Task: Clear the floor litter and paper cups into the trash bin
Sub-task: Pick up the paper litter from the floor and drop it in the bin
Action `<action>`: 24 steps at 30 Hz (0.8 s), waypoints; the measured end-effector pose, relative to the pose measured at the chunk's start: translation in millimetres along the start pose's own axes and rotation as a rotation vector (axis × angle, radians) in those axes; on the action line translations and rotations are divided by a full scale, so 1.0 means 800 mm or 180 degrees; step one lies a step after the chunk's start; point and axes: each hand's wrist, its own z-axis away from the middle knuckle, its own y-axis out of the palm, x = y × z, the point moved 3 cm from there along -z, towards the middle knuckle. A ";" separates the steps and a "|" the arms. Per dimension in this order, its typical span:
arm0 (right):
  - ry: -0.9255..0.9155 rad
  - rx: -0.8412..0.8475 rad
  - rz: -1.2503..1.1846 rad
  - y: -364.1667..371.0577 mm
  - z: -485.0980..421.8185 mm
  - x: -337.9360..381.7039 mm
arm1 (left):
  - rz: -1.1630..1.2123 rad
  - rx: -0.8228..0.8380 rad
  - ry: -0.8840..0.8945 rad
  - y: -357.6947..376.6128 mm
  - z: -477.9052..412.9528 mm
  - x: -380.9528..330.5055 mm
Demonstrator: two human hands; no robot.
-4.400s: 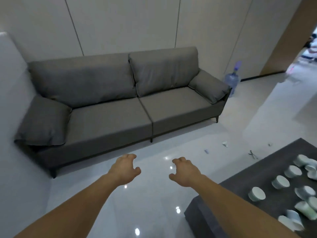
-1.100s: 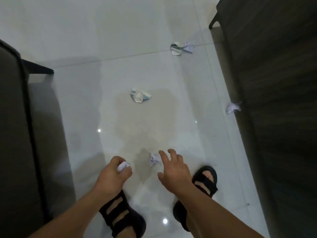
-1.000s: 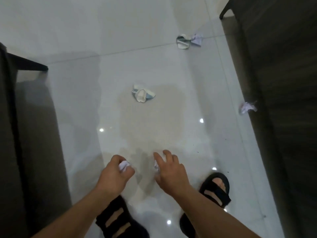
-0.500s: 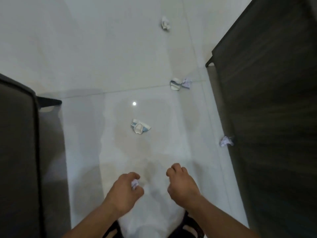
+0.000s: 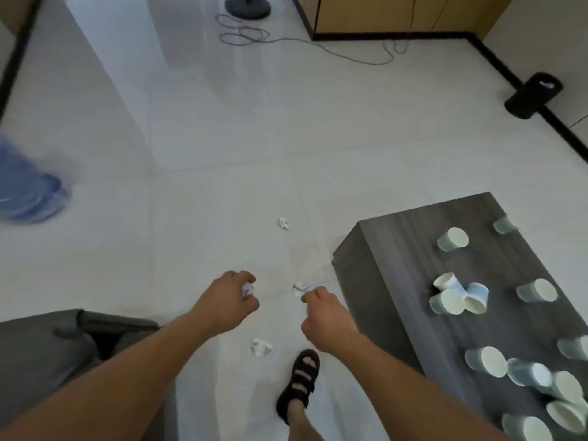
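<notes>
My left hand [image 5: 227, 302] pinches a crumpled paper wad [image 5: 247, 289] above the floor. Beside it, my right hand [image 5: 326, 318] is curled into a fist, and what it holds is hidden. On the white floor lie a crushed cup with paper [image 5: 302, 287] just past my right fingers, a flattened cup [image 5: 261, 346] between my arms, and a small wad [image 5: 283, 223] farther off. Several pale blue paper cups [image 5: 451, 300] lie tipped on the dark table [image 5: 391, 265] at the right. The black trash bin [image 5: 533, 94] stands far right by the wall.
A grey sofa corner [image 5: 47, 342] fills the lower left. A blurred blue water bottle [image 5: 28, 195] lies at the left edge. Loose cables [image 5: 286, 43] and a round stand base [image 5: 247, 6] are at the far end. My sandalled foot [image 5: 300, 383] is on the floor.
My right hand closed over the wad on the floor and lifted. The view rose from the floor by my feet to the room, showing the table and bin. My left hand kept its wad.
</notes>
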 end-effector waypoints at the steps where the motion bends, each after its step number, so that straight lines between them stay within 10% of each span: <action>1: -0.0064 -0.0101 -0.0008 -0.033 -0.013 0.008 | -0.0047 -0.0026 -0.0011 -0.023 -0.011 -0.020; 24: 0.0284 -0.0781 0.0038 -0.503 -0.400 0.031 | -0.0155 -0.0025 0.0478 -0.368 -0.458 -0.202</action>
